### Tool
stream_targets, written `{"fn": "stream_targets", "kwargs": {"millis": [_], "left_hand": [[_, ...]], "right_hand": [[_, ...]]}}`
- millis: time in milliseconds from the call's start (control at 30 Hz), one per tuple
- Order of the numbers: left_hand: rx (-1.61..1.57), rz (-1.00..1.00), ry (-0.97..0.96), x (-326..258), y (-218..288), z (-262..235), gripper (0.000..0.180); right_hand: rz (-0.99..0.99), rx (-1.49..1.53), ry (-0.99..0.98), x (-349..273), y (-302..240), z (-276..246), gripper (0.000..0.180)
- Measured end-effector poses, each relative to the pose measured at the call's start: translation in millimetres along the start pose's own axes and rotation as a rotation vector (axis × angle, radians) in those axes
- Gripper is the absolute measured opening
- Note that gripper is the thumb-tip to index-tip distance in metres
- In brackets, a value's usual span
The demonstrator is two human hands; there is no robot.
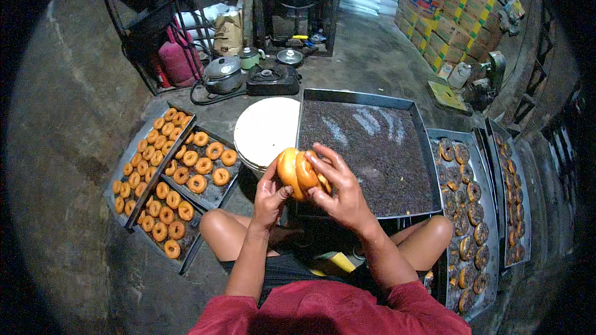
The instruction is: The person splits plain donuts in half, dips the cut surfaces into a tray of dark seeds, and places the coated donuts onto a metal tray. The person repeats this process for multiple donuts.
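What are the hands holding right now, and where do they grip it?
Plain doughnuts, pressed together: the right hand clasps their top and right side, while the left hand supports them at the lower left edge.

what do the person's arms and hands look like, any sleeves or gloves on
Both hands are bare: no gloves, rings, watch or bands show on the left hand or the right hand. The forearms are bare too, up past the elbows. The only clothing on the arms is a red short-sleeved top, whose sleeves end at the upper arms near the lower edge of the head view.
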State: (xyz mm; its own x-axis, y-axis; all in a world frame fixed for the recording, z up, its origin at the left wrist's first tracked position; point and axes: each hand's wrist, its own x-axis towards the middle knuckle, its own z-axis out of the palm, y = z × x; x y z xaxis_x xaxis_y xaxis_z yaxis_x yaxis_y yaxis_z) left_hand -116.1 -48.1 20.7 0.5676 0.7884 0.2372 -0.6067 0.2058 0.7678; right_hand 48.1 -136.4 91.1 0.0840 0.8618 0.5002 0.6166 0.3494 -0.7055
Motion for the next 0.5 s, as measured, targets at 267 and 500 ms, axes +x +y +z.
{"fn": "stream_targets", "kwargs": {"millis": [267,500], "left_hand": [[-0.154,-0.038,0.037,2,-8,-6,0.073],[-0.269,0.14,0.388,-20,17,-56,0.063]], "right_hand": [[0.073,-0.237,-0.135,-5,33,-5,0.057],[0.028,-0.219,-0.195,88,85,65,0.051]]}}
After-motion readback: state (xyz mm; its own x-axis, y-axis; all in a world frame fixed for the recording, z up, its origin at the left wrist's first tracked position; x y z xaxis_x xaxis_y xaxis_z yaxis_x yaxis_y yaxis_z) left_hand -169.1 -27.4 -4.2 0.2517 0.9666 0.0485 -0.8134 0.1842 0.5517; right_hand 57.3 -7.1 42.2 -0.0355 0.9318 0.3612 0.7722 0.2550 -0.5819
